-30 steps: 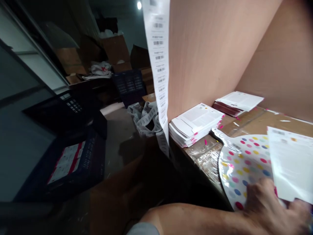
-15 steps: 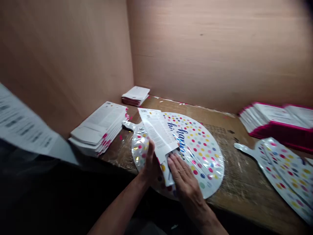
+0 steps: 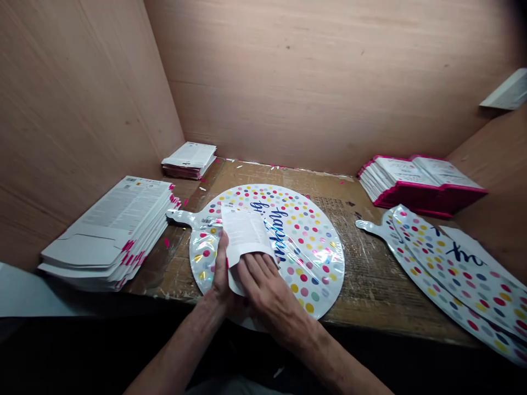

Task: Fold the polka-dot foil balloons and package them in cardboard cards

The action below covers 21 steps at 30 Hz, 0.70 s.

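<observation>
My left hand (image 3: 221, 274) is closed around the left edge of a white printed paper envelope (image 3: 246, 231), tilted above a round foil balloon. The fingers of my right hand (image 3: 275, 302) reach into the envelope's open lower end, so their tips are hidden. Whatever lies inside the envelope cannot be seen. Beneath both hands, the flat polka-dot balloon (image 3: 307, 252) with blue lettering lies on the cardboard-covered table, its neck pointing left.
Stacks of white envelopes stand at left, a large one (image 3: 102, 219) and a smaller one (image 3: 190, 156) behind. Pink-edged envelopes (image 3: 415, 181) are piled at back right. More flat dotted balloons (image 3: 453, 280) overlap the right front edge. Wooden panels (image 3: 288, 82) enclose the table.
My right fingers have moved from lying on the folded dotted foil to inside the envelope. The foil that stuck out of the opening is now out of sight. The camera view has shifted right.
</observation>
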Each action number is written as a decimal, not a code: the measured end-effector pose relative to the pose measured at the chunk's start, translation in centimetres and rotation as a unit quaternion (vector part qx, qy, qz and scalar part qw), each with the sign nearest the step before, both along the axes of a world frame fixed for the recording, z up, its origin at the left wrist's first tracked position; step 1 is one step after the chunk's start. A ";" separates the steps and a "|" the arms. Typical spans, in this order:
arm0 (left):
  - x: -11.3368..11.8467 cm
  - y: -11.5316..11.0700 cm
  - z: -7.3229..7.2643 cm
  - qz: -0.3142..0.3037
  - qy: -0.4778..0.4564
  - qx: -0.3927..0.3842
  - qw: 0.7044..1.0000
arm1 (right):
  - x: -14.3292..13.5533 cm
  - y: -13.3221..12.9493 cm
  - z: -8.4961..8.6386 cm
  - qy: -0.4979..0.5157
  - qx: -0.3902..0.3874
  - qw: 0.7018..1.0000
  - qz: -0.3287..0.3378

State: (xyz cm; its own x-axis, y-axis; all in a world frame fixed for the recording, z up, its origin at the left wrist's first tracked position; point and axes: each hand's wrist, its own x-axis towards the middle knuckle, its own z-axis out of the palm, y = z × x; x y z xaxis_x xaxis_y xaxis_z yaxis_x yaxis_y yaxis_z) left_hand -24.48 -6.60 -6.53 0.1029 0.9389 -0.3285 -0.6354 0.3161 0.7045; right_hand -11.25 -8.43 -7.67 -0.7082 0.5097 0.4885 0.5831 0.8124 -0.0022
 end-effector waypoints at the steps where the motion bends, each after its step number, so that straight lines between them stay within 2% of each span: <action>1: -1.1 0.1 0.2 -0.034 0.063 -0.012 0.997 | 0.5 -0.6 -0.7 0.003 0.009 1.000 -0.011; 2: -2.1 0.2 0.4 -0.080 0.156 -0.026 0.984 | 1.1 -1.2 -1.6 0.005 0.015 0.999 -0.031; 3: -2.9 0.2 0.6 -0.116 0.278 -0.031 0.953 | 1.8 -1.8 -2.5 0.006 0.019 0.998 -0.056; 4: -3.5 0.2 0.8 -0.124 0.418 -0.026 0.900 | 2.5 -2.4 -3.3 0.005 0.021 0.997 -0.079; 6: -3.7 0.5 1.0 -0.057 0.665 0.034 0.744 | 3.8 -3.4 -4.1 -0.005 0.015 0.995 -0.103; 7: -3.3 0.8 0.9 -0.014 0.737 0.092 0.669 | 4.3 -3.8 -4.1 -0.006 0.013 0.995 -0.094; 8: -2.6 1.1 0.5 0.004 0.773 0.163 0.613 | 4.9 -4.0 -3.7 0.003 0.011 0.997 -0.077; 9: -1.7 1.4 0.1 -0.012 0.782 0.237 0.577 | 5.5 -4.1 -3.2 0.020 0.005 0.998 -0.056; 10: -0.8 1.8 -0.6 -0.055 0.772 0.308 0.553 | 6.1 -4.1 -2.6 0.041 -0.002 0.998 -0.038; 12: 1.0 2.3 -2.0 -0.153 0.736 0.410 0.516 | 7.4 -3.7 -1.5 0.083 -0.007 0.996 -0.034; 14: 2.3 2.7 -3.1 -0.211 0.714 0.447 0.496 | 8.8 -3.0 -1.0 0.091 -0.006 0.993 -0.079; 17: 2.9 2.9 -3.8 -0.242 0.695 0.456 0.501 | 10.3 -2.2 -1.3 0.052 -0.019 0.992 -0.117; 21: 2.8 2.8 -3.6 -0.257 0.678 0.447 0.524 | 10.7 -2.0 -1.9 -0.004 -0.042 0.997 -0.069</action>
